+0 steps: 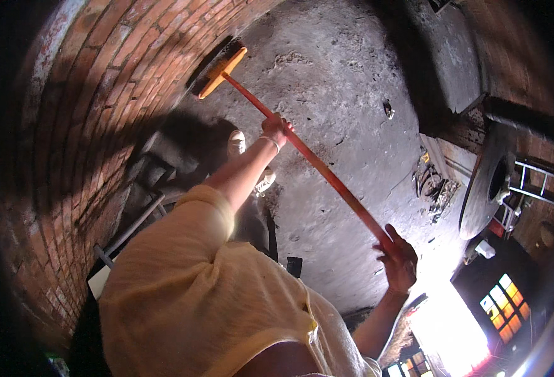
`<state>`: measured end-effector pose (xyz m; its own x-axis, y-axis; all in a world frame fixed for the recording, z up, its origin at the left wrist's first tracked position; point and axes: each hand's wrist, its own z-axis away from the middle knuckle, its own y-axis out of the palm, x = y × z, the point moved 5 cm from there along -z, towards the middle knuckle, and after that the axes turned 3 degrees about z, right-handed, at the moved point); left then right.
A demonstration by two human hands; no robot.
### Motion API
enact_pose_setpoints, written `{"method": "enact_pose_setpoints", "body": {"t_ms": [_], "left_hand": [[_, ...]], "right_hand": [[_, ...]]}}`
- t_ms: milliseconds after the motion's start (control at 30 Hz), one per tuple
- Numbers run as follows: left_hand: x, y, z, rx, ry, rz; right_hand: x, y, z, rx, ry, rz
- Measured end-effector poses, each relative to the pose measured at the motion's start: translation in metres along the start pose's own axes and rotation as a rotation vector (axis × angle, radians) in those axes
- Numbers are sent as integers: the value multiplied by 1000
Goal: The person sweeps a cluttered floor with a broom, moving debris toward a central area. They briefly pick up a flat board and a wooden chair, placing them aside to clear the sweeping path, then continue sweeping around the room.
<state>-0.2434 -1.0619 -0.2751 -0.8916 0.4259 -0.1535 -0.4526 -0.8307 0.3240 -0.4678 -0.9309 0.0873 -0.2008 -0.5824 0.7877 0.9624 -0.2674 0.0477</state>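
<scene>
A push broom with a yellow wooden head (pixel 223 73) and a long reddish wooden handle (pixel 329 175) slants across the view. The dark bristles rest at the foot of the brick wall, where wall and floor meet. My left hand (pixel 277 129), with a pale band at the wrist, is wrapped around the lower part of the handle. Near the handle's upper end, my right hand (pixel 398 264) grips it with the fingers partly spread. Below my left forearm my white shoes (pixel 237 143) stand on the rough grey floor (pixel 347 94).
The brick wall (pixel 117 61) runs along the left. A metal frame (pixel 135 224) stands beside me there. At the right are a pile of debris (pixel 435 186), a large round object with a dark hole (pixel 482 188) and a white ladder-like frame (pixel 541 181). Bright light enters through an opening (pixel 446 330).
</scene>
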Motion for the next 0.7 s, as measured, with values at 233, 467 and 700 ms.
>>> {"method": "enact_pose_setpoints", "body": {"t_ms": [233, 467, 700], "left_hand": [[103, 0, 11, 176, 31, -370], [248, -7, 129, 108, -299, -567], [183, 39, 75, 300, 168, -892]], "right_hand": [[-45, -45, 38, -361, -220, 94], [-22, -128, 172, -775, -242, 212], [-88, -107, 117, -751, -193, -4]]}}
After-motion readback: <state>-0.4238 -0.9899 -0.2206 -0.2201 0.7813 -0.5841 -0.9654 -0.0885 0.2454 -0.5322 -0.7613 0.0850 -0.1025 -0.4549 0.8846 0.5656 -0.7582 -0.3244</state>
